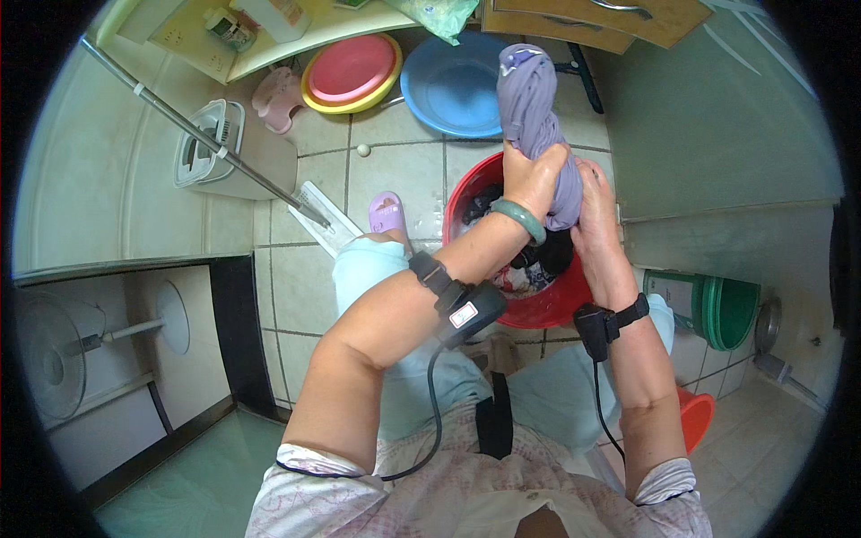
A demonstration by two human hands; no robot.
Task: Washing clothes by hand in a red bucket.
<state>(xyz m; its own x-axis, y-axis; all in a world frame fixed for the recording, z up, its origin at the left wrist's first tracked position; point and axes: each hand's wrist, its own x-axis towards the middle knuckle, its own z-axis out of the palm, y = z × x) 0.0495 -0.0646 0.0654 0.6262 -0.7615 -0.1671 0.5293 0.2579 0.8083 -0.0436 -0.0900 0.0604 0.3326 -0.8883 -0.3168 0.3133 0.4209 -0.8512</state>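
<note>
A twisted bundle of wet-looking purple cloth [531,94] stretches between and beyond my hands, over a red plastic tub [551,306]. My left hand [535,175], with a green bangle at the wrist, grips the bundle around its middle. Around its lower end closes my right hand [595,202], palm against the cloth. Inside the tub lie dark garments [555,252] and a patterned red and white cloth [518,279]. My forearms hide part of the tub's near left side.
A blue basin [451,87] and a pink basin [353,67] in a yellow one stand behind. Left are a mop [323,218], a lidded bin [269,155] and a pink stool [277,97]. A glass panel [713,134], green buckets [733,313] and an orange bucket [696,417] lie right.
</note>
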